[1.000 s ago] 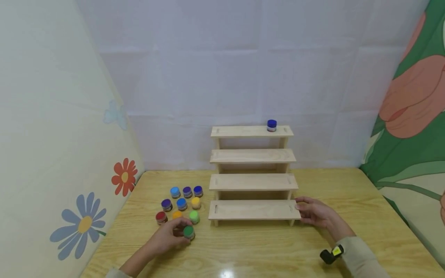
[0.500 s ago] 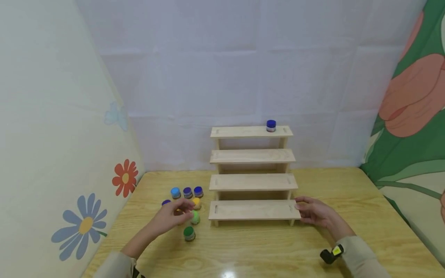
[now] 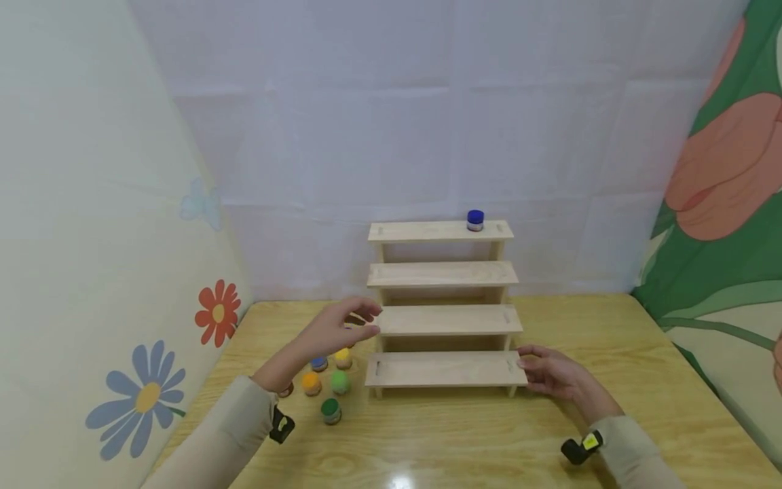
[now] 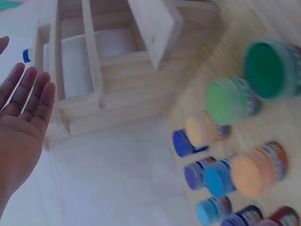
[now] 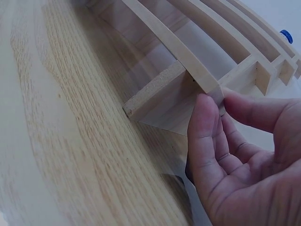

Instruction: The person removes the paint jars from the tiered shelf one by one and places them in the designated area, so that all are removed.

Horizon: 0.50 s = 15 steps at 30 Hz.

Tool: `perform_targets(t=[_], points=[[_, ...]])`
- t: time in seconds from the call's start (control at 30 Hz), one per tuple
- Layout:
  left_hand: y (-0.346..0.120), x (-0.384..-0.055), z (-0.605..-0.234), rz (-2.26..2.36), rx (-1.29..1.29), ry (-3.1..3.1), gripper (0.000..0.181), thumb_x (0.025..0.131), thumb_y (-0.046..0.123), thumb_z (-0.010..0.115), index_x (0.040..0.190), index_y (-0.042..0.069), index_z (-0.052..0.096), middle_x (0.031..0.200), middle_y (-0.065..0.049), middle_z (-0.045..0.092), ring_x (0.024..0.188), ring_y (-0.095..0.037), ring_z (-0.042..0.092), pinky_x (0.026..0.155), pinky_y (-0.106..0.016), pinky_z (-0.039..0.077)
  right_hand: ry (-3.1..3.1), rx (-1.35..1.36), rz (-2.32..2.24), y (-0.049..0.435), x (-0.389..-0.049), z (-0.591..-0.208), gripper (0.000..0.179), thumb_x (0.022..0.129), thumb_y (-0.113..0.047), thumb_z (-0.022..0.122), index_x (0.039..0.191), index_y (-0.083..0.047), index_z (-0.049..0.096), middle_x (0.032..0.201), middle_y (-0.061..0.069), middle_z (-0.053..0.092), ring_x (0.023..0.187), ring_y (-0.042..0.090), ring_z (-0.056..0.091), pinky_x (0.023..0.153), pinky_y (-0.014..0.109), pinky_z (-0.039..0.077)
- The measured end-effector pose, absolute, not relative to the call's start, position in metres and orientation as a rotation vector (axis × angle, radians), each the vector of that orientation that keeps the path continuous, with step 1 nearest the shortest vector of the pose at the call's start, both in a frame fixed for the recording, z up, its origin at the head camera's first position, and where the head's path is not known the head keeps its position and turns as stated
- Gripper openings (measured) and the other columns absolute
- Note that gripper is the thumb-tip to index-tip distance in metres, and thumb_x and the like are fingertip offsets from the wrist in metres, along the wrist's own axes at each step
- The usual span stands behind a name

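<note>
A four-step wooden display stand stands on the table. My left hand hovers at its left side, fingers spread and holding nothing, as the left wrist view of the hand also shows. Beneath that arm sit small lidded paint jars, among them a dark green jar, a light green jar, an orange jar and a yellow jar. Others are partly hidden by the hand. My right hand pinches the right end of the lowest step between thumb and fingers.
One dark blue jar stands on the top step, toward its right end. White cloth hangs behind the table. Flower-patterned panels border the left and right sides.
My left hand let go of the dark green jar in front of the others, then rose over the jars and went forward and right to the stand. The right hand stayed put.
</note>
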<state>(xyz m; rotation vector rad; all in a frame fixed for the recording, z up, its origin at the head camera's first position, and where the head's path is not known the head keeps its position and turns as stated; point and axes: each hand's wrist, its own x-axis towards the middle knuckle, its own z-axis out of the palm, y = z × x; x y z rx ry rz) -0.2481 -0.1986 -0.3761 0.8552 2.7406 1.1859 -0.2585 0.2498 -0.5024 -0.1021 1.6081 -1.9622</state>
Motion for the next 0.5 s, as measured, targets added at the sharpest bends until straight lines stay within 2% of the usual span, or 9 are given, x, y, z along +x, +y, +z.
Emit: perform_targets(t=[0.1,0.23,0.5], points=[[-0.187,-0.262,-0.370,1.179,0.881,2.754,0.039,0.099,0.030,0.068,0.131,0.009,0.062,0.129,-0.011,0.064,0.117,-0.027,0.061,0.101,-0.047,0.053,1.612,-0.100,-1.967,0.250,-0.260,-0.502,0.025,0.101,-0.008,0.057,0.125,-0.013,0.052,0.092,0.000,0.072,0.081,0.010,0.069,0.069,0.022,0.059],[-0.172,-0.278,-0.363,1.217,0.924,2.749,0.042,0.098,0.027,0.070,0.133,0.006,0.061,0.128,-0.010,0.065,0.118,-0.031,0.061,0.101,-0.044,0.054,1.602,-0.112,-1.960,0.250,-0.261,-0.506,0.022,0.101,-0.008,0.056,0.122,-0.014,0.053,0.092,0.000,0.072,0.080,0.010,0.069,0.069,0.022,0.059],[-0.143,-0.309,-0.343,1.299,0.991,2.727,0.043,0.096,0.021,0.072,0.131,0.001,0.061,0.131,-0.021,0.062,0.119,-0.035,0.061,0.101,-0.046,0.054,1.600,-0.111,-1.966,0.253,-0.262,-0.509,0.022,0.101,-0.008,0.057,0.122,-0.014,0.052,0.094,0.000,0.073,0.081,0.010,0.069,0.068,0.021,0.058]])
